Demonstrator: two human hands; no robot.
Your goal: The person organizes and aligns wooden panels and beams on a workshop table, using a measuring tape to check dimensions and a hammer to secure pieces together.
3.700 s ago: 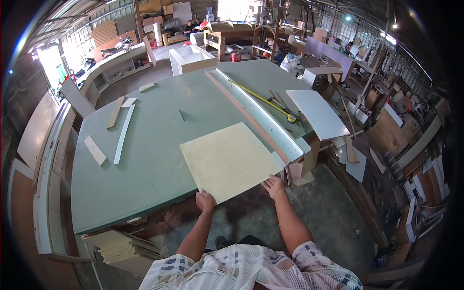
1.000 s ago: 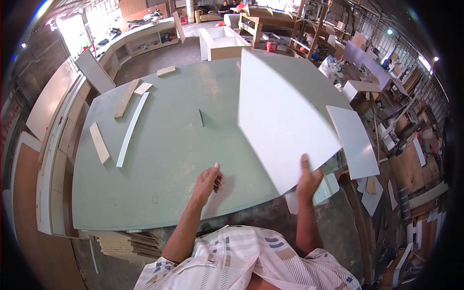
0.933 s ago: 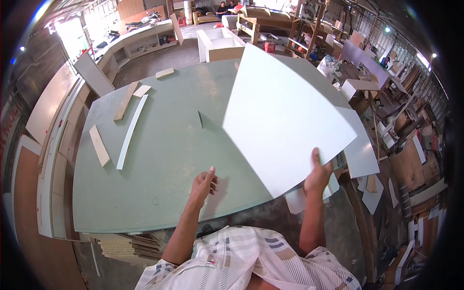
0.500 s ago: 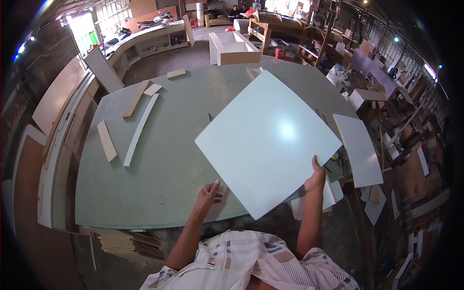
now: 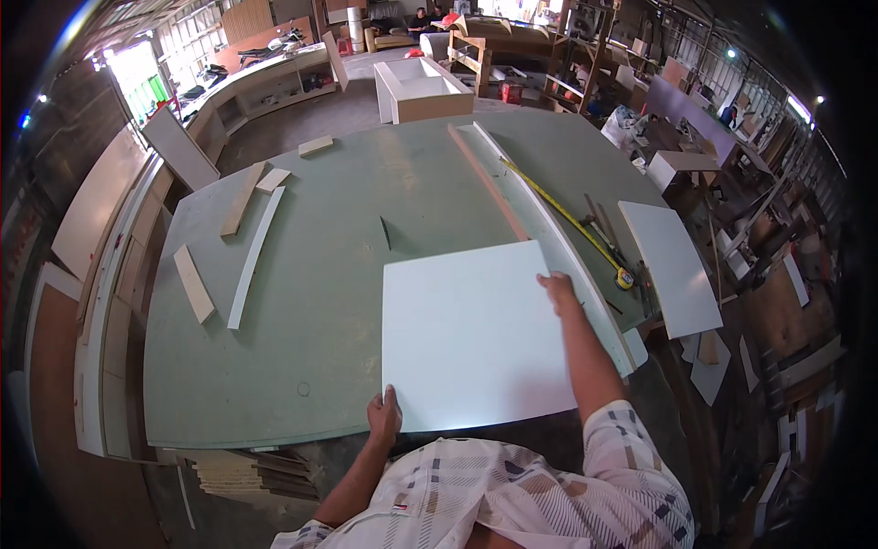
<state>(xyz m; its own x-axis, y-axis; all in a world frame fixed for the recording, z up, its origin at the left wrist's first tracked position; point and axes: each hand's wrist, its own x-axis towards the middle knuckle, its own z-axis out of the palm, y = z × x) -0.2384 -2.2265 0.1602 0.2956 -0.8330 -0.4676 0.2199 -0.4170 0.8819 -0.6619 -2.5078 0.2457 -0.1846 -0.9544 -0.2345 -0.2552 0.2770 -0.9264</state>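
A square white panel [image 5: 471, 343] is held at the near edge of a large green worktable [image 5: 311, 302]. My left hand [image 5: 385, 416] grips its near left corner, thumb on top and the other fingers partly hidden. On the far part of the right edge, my right hand [image 5: 556, 291] is closed, its fingertips over the panel's face. Whether the panel rests fully on the tabletop I cannot tell. To its right lies a long narrow white board [image 5: 558, 224] with a raised edge, running away from me. A yellow tape measure [image 5: 624, 277] lies extended beside that board.
Wood offcuts [image 5: 194, 284] and a thin white strip [image 5: 256, 256] lie on the table's left side. A white panel [image 5: 672, 265] stands off its right edge. Beyond the table is a white open cabinet [image 5: 422, 90]. Two people sit far back.
The panel has turned from a diamond to nearly square-on and come lower. My left hand has taken hold of its corner. The long board and tape measure are uncovered.
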